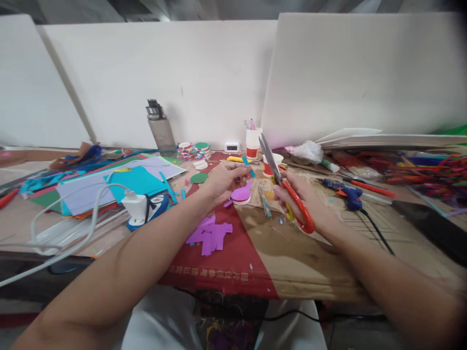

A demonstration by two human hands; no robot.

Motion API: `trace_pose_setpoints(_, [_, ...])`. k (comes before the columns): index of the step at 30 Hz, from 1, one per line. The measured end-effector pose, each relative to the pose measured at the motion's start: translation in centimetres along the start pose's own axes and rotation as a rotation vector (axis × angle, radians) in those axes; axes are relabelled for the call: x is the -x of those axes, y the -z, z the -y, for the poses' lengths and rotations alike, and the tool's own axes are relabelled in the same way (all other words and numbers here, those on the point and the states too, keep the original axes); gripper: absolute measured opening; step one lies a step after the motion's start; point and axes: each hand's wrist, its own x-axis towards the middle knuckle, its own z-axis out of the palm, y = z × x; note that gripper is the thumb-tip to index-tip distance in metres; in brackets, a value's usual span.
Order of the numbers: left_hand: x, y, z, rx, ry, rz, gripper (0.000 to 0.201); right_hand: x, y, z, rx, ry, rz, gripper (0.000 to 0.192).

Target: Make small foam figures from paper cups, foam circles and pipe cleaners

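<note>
Teal paper strip (249, 167): thin, light, floppy; likely bends or tears, best pinched near end. Held above cardboard mat (310, 253), pinched in left hand (226, 179). Right hand (299, 197) closed round red-handled scissors (286, 187), blades parted, tips up beside strip. Purple cutout (241, 194) below left hand, partly hidden. Strip's lower end covered by fingers; fingertip grip unclear.
</note>
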Motion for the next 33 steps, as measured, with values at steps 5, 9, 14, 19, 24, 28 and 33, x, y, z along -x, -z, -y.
trace_pose_setpoints(5, [-0.3,1.0,-1.3,0.064,-0.095,-0.143,0.012,0.8,0.9,0.8,0.338,0.038,0.099,0.035])
trace_pose_setpoints(9, [-0.5,1.1,-1.7,0.097,-0.089,-0.249,0.006,0.9,1.1,1.0,0.327,0.005,0.170,0.038])
trace_pose_setpoints(14, [-0.3,0.9,-1.7,0.104,-0.040,-0.277,0.007,1.0,1.0,1.8,0.252,-0.031,0.197,0.034])
trace_pose_setpoints(19, [-0.3,0.9,-1.4,0.099,-0.013,-0.274,0.007,1.1,0.9,1.9,0.175,-0.075,0.185,0.034])
trace_pose_setpoints(24, [-0.3,0.9,-1.2,0.117,-0.005,-0.268,0.006,1.2,0.9,1.2,0.153,-0.127,0.239,0.035])
trace_pose_setpoints(28, [-0.3,0.8,-1.2,0.139,0.005,-0.258,0.005,1.2,0.7,0.8,0.135,-0.128,0.237,0.034])
trace_pose_setpoints(33, [-0.3,0.7,-1.1,0.158,0.003,-0.252,0.007,1.2,0.5,0.9,0.094,-0.210,0.227,0.037])
